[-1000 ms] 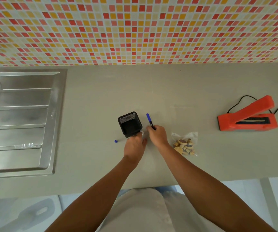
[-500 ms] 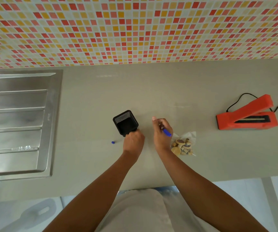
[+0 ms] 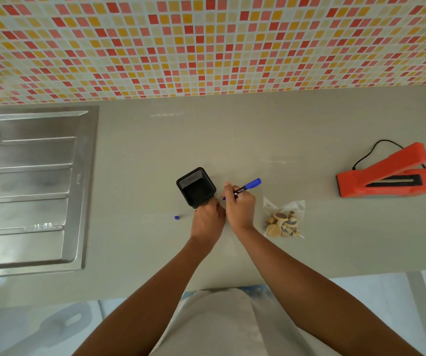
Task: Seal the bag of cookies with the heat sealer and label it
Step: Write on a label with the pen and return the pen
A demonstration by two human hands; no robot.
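Cookie bag (image 3: 283,222) lies beside right hand (image 3: 241,210) gripping marker (image 3: 247,186); left hand (image 3: 206,222) curled, grasp unclear.

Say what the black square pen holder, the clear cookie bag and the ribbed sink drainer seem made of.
Black square pen holder: probably matt metal mesh, fine grid on its wall. Clear cookie bag: thin glossy plastic film, cookies show through. Ribbed sink drainer: likely brushed stainless steel, grey sheen with blurred reflections.

A red, orange and cream mosaic-tiled wall (image 3: 206,42) is backing the grey matte counter (image 3: 258,129); a stainless steel sink (image 3: 34,186) is lying along its left edge.
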